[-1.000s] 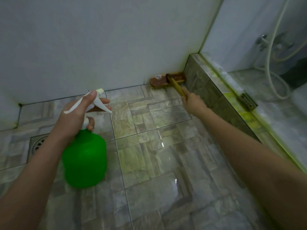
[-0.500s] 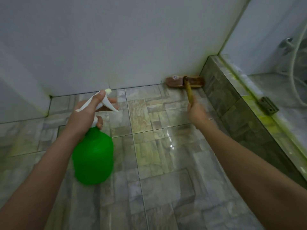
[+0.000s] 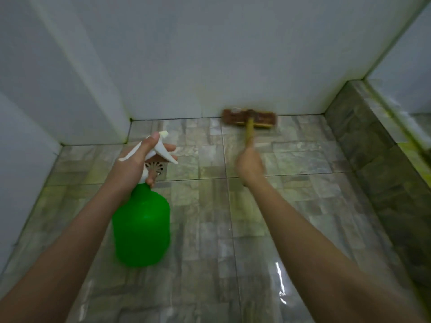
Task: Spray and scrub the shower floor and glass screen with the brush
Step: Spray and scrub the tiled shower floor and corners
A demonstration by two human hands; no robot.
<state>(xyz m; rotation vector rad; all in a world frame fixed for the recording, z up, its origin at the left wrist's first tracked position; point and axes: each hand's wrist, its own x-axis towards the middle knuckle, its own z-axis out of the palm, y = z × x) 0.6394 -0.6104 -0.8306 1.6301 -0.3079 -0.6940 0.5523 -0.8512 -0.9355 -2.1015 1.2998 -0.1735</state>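
Wet grey stone-tiled shower floor [image 3: 303, 206] meets white walls [image 3: 210, 54]. The right hand [image 3: 250, 165] grips the wooden long-handled brush [image 3: 249, 118] (blurred), handle running toward the wall, head crosswise against it. The left hand [image 3: 137, 163] clasps a green plastic spray bottle [image 3: 142, 226], nozzle pointing forward.

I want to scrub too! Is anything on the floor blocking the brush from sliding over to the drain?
Nothing visible lies on the tiles between the brush and the drain. The left hand holds the green spray bottle above it.

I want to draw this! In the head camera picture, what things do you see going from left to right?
Green spray bottle → left hand → floor drain → right hand holding the brush → stone ledge.
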